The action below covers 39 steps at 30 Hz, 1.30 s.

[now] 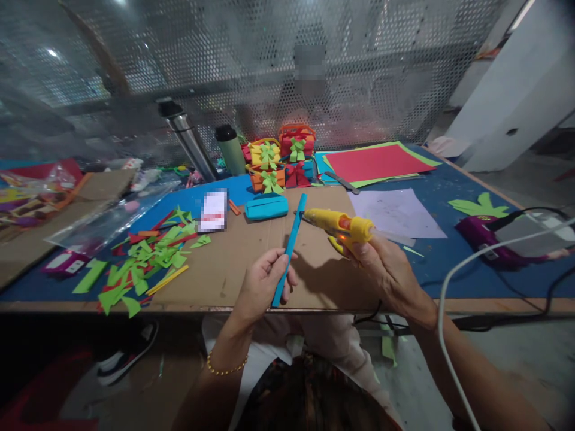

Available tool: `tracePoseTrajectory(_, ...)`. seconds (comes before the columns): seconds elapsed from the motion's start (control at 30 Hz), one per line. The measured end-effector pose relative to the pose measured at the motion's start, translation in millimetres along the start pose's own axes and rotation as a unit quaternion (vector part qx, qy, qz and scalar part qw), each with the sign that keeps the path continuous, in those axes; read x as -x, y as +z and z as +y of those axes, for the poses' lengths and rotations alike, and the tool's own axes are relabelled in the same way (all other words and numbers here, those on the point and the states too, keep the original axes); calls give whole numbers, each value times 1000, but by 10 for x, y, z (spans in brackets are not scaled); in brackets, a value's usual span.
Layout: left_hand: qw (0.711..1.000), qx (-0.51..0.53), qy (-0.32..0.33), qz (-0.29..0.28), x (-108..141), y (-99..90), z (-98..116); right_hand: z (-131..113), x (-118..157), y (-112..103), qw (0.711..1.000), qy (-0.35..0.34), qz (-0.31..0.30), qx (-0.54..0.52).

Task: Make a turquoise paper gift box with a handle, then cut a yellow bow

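A narrow blue paper strip (293,236) is pinched between the thumb and fingers of my left hand (266,280), slanting up and away over the cardboard. Wrapped round the handle of a yellow glue gun (332,222) is my right hand (390,270). The gun's nozzle is at the strip's upper part; whether they touch I cannot tell. A small orange light shows on the gun. Just beyond the strip's far end, to the left, lies a blue folded paper piece (266,208) on the cardboard sheet (233,269).
Green and red paper scraps (144,263) are heaped at left. Small paper baskets with bows (269,154), a green bottle (230,149) and a steel flask (191,140) stand behind. Scissors (342,182) lie by red sheets (377,164). A white cable (444,299) crosses my right forearm.
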<state>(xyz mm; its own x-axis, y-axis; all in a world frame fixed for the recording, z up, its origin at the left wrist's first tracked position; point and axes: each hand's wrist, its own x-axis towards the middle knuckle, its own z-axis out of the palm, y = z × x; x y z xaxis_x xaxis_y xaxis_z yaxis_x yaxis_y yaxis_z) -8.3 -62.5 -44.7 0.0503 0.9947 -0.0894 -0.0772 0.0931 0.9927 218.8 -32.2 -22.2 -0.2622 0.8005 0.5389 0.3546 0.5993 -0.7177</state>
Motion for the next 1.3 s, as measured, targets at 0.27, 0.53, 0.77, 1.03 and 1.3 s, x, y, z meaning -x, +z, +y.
tracePoseTrajectory(0.27,1000,-3,5,9,2,6,7,-85,52,-16,1000,-25,-14,-5)
tracePoseTrajectory(0.53,1000,-5,9,0,4,14,16,-40,16,-36,1000,-10,-4,10)
tracePoseTrajectory(0.77,1000,-12,3,4,19,19,25,-104,79,-33,999,-13,-27,12)
tracePoseTrajectory(1.03,1000,-17,8,1,7,13,6,-118,82,-45,999,-14,-44,27)
tracePoseTrajectory(1.3,1000,-25,8,1,7,13,1,-137,102,-60,998,-9,-51,28)
